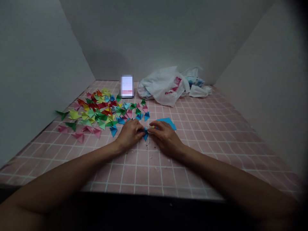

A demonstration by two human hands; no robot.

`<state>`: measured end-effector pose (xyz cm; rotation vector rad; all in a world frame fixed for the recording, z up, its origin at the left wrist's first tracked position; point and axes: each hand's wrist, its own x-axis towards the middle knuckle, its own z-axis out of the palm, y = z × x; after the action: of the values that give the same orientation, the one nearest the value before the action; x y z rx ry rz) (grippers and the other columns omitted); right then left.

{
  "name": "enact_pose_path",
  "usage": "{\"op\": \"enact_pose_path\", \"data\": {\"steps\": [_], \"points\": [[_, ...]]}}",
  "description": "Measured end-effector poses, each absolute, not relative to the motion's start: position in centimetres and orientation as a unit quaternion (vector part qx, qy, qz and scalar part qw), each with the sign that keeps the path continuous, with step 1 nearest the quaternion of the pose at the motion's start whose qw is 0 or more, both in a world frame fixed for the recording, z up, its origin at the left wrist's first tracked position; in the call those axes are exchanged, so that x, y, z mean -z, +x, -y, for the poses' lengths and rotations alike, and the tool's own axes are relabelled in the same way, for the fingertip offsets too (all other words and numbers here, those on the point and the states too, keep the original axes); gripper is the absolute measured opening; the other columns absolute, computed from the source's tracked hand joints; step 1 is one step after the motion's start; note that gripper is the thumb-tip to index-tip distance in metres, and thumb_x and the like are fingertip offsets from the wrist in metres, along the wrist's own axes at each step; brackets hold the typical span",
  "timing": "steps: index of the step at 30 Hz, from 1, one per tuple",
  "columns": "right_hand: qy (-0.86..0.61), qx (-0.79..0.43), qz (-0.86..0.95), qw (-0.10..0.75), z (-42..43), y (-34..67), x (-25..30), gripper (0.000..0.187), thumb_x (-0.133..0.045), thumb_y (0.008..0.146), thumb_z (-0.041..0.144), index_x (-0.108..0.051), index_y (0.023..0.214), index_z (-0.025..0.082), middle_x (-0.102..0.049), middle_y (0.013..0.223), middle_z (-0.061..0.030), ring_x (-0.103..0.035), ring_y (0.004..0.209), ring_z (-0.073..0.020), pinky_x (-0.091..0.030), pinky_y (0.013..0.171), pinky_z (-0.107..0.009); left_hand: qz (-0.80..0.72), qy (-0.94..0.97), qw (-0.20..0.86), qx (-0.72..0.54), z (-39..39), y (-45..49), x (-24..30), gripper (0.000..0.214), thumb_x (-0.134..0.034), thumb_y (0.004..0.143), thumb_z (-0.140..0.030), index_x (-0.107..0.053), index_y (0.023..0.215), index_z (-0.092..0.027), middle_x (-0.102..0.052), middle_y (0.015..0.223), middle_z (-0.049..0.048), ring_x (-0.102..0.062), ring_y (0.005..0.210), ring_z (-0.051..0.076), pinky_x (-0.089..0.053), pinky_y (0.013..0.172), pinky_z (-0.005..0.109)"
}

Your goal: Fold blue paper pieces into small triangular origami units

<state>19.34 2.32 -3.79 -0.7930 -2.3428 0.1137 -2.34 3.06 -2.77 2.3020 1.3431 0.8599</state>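
My left hand (pixel 130 132) and my right hand (pixel 163 134) rest on the pink checked table (pixel 204 128), fingertips meeting. Both pinch a small blue folded paper piece (pixel 145 134) between them, pressed against the tabletop. Just behind my right hand lies a stack of flat blue paper sheets (pixel 167 122). To the left spreads a pile of several folded paper triangles (pixel 101 110) in red, green, yellow, pink and blue; the nearest blue ones lie a little beyond my left hand.
A phone (pixel 126 86) stands upright against the back wall. White plastic bags (pixel 168 85) lie crumpled at the back right. Grey walls close in the table on the left, back and right. Small crumbs of paper dot the cloth near my hands.
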Motion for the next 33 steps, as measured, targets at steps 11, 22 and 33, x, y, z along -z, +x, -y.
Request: {"op": "enact_pose_path", "data": {"steps": [11,22,33], "points": [[-0.304,-0.034,0.881,0.362,-1.8,19.1,3.7,0.022,-0.055,0.098,0.012,-0.069,0.114,0.017,-0.069,0.12,-0.0161,-0.066,0.11,-0.0284,-0.057,0.093,-0.048,-0.512,0.839,0.044,-0.178,-2.8,-2.1,2.7,0.01,-0.068,0.094,-0.019,-0.078,0.093,-0.016,-0.071,0.1,0.0102,-0.064,0.101,0.027,-0.048,0.091,0.041],[-0.288,-0.009,0.86,0.422,-2.0,18.9,3.9,0.019,-0.055,0.098,0.011,-0.068,0.11,0.018,-0.07,0.114,-0.0151,-0.068,0.102,-0.0272,-0.06,0.086,-0.046,-0.529,0.842,0.015,-0.099,-2.5,-1.6,1.9,0.017,-0.059,0.099,-0.018,-0.074,0.097,-0.013,-0.071,0.108,0.0132,-0.062,0.109,0.03,-0.047,0.096,0.043],[-0.291,-0.006,0.832,0.472,-2.3,19.1,4.3,0.03,-0.055,0.098,0.01,-0.064,0.125,0.021,-0.069,0.116,-0.0142,-0.068,0.104,-0.0265,-0.061,0.086,-0.045,-0.546,0.826,0.059,-0.125,-2.4,-1.8,0.6,0.013,-0.07,0.093,-0.023,-0.074,0.104,-0.018,-0.073,0.11,0.0101,-0.066,0.109,0.029,-0.05,0.095,0.043]]}}
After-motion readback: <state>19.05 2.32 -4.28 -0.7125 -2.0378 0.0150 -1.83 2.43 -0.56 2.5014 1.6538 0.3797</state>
